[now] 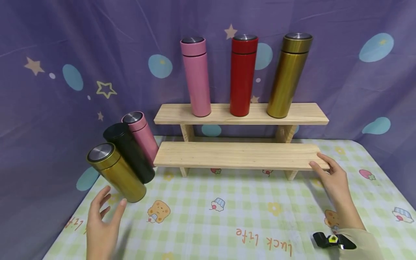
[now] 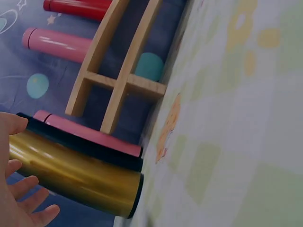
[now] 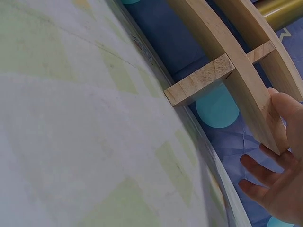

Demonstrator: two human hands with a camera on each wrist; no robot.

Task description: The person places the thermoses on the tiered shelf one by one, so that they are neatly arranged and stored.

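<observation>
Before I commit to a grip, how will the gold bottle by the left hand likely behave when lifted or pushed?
The gold bottle looks smooth and round, so it may slip in a loose grip. Standing tall and narrow, it could tip if pushed near the top. Its straight, metallic-looking body suggests it's stiff.

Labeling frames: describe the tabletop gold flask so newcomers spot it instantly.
Left of the two-tier wooden stand, look on the checkered tablecloth. Nearest the left hand is the gold flask, its gold body setting it apart from the black flask and pink flask alongside.
</observation>
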